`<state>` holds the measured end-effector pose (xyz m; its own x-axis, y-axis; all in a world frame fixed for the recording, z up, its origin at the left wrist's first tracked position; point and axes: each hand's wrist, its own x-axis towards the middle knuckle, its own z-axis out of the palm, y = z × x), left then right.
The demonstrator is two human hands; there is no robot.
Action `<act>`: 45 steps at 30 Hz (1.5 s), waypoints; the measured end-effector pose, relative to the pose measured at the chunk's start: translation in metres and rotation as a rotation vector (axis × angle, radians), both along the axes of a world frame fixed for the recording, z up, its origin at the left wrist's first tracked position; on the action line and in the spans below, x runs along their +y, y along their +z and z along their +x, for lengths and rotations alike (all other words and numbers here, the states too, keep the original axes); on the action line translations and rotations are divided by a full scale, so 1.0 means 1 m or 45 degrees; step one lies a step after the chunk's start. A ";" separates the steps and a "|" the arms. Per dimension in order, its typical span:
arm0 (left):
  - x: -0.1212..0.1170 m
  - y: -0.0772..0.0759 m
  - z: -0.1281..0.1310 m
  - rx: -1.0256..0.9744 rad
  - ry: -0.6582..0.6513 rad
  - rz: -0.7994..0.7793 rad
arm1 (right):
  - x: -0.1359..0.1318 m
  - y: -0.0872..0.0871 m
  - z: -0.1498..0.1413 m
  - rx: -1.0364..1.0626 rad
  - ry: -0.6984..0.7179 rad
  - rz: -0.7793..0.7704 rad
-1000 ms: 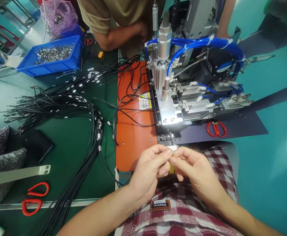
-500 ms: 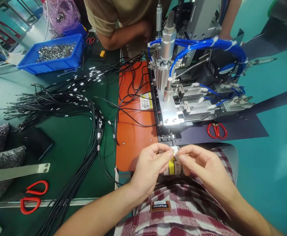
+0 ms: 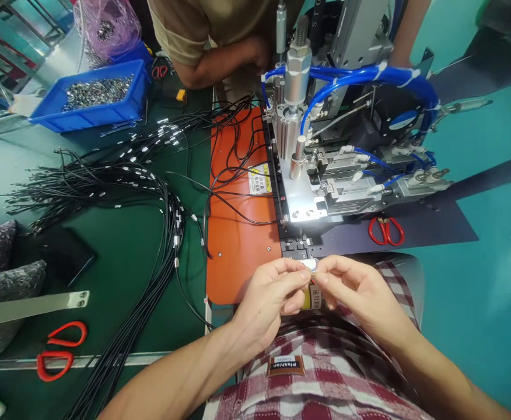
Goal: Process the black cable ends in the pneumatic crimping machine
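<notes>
My left hand [image 3: 273, 291] is closed in a pinch, thumb against forefinger, just in front of the machine's near end. Close beside it on the right, my right hand [image 3: 356, 291] pinches in the same way, and the fingertips of both nearly meet. Something thin and small sits between them, mostly hidden, and its kind cannot be made out. Behind the fingertips shows a small white surface [image 3: 309, 264]. Below them, a yellow and white label [image 3: 315, 296] with printed characters is partly covered by my fingers.
The machine [image 3: 299, 192] with blue air hoses [image 3: 369, 76] rises ahead, beside an orange plate [image 3: 238, 233] crossed by black cables. Cable bundles [image 3: 150, 291] cover the green table. Red-handled scissors [image 3: 387, 231] lie right; another pair [image 3: 56, 367] lies left. A person [image 3: 220, 52] stands opposite.
My fingertips have come slightly closer together, and the fingers have turned a little. The thin strand between them shows less, and my left fingers cover more of the yellow label.
</notes>
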<state>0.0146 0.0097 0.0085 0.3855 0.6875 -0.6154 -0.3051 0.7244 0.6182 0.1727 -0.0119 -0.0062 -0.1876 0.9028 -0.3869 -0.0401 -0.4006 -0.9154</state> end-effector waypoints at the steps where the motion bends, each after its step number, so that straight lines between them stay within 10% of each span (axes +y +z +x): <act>1: 0.000 0.000 0.000 -0.010 0.000 -0.008 | 0.001 -0.001 0.001 0.025 0.015 -0.016; 21: -0.001 0.000 -0.003 -0.005 -0.027 0.077 | 0.002 -0.006 0.007 0.266 -0.005 -0.119; 45: -0.005 0.002 0.000 0.181 -0.164 0.225 | 0.034 0.037 0.020 -0.562 0.534 0.491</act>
